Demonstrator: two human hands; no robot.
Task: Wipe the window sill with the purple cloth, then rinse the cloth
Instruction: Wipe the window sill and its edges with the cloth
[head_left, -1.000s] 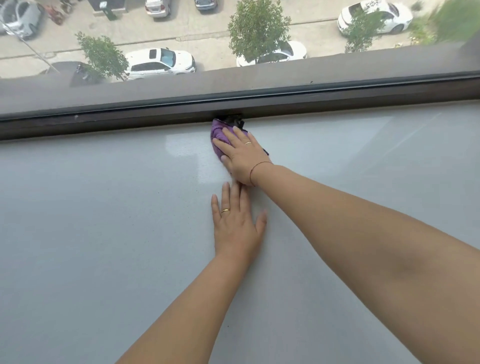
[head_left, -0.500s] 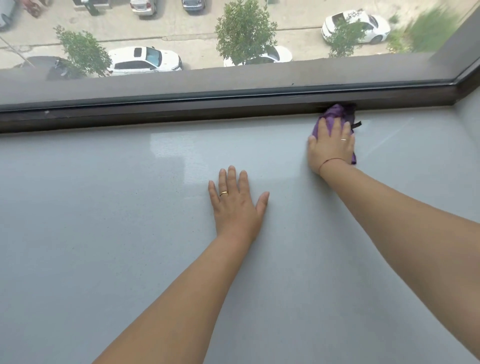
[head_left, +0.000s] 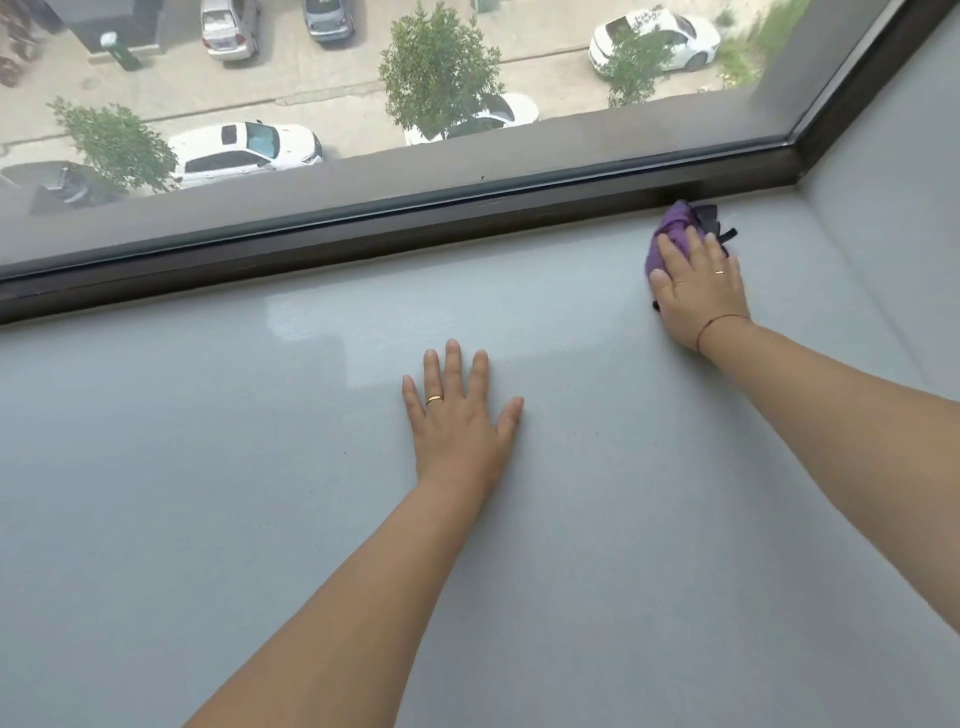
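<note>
**Cloth pressed to the sill by the frame's right corner**

Two bare forearms reach in from the near edge over the pale grey sill (head_left: 208, 493) toward the dark frame (head_left: 363, 234). The left grip (head_left: 457, 421) lies palm down on the sill, well short of the frame and roughly level with its middle. Its fingers are straight and spread, grasping nothing, and a gold ring (head_left: 434, 399) sits on one of them.

Farther in and to the right, the right grip (head_left: 696, 291) rests just short of the frame, near its right corner. Its fingers are stretched flat rather than clenched and press down on the cloth (head_left: 670, 234). This grip wears a thin ring (head_left: 719, 272), and a red thread (head_left: 719, 321) circles the wrist.

The cloth lies bunched on the sill under those fingers, and its purple far end reaches the foot of the frame. A dark part with a black strap (head_left: 727, 235) sticks out on the side toward the corner.

A glossy patch (head_left: 306, 317) shines on the sill just before the frame, left of the left grip. At the frame's right corner the sill meets a grey wall (head_left: 883, 234).

Beyond the frame, through the glass, runs a grey ledge (head_left: 467, 156). Past it, far below, is a street with a white car (head_left: 244, 150) and a tree (head_left: 436, 83).
</note>
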